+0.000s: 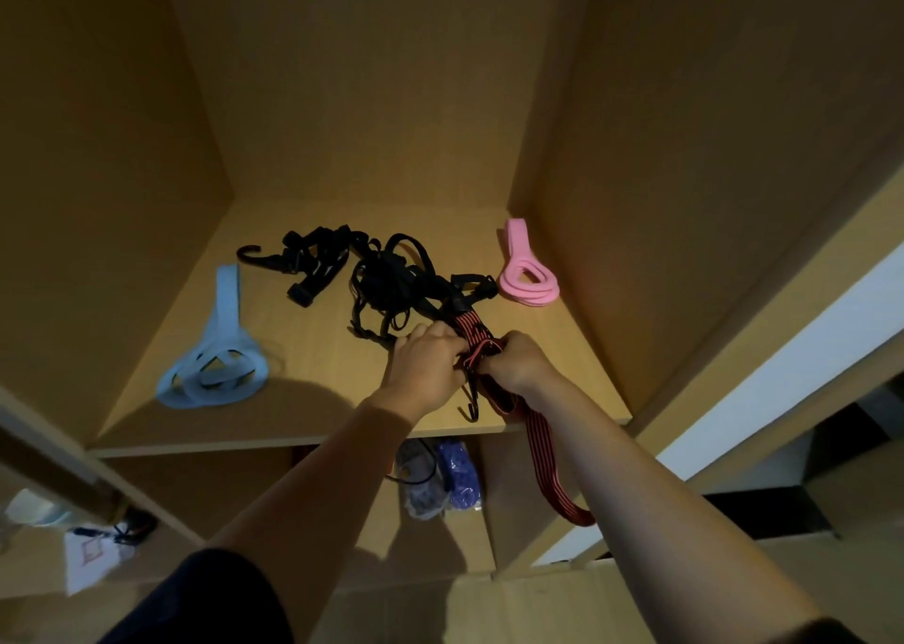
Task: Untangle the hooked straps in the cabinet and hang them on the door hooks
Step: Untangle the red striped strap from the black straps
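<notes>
A tangle of black hooked straps [391,279] lies on the cabinet shelf [313,389]. A red-and-black striped strap [543,457] runs from the tangle through both hands and hangs in a loop below the shelf's front edge. My left hand [425,367] grips the striped strap near the tangle. My right hand [521,364] grips it just to the right, fingers curled round it. A black metal hook [470,406] dangles beneath the two hands. Another black hook [249,253] sticks out at the tangle's far left.
A light blue band [215,350] lies on the shelf's left, a pink band [526,271] at the back right. The cabinet walls close in on both sides. Below the shelf sit a blue bundle [460,477] and a clear bag. The open door's edge [763,384] is at right.
</notes>
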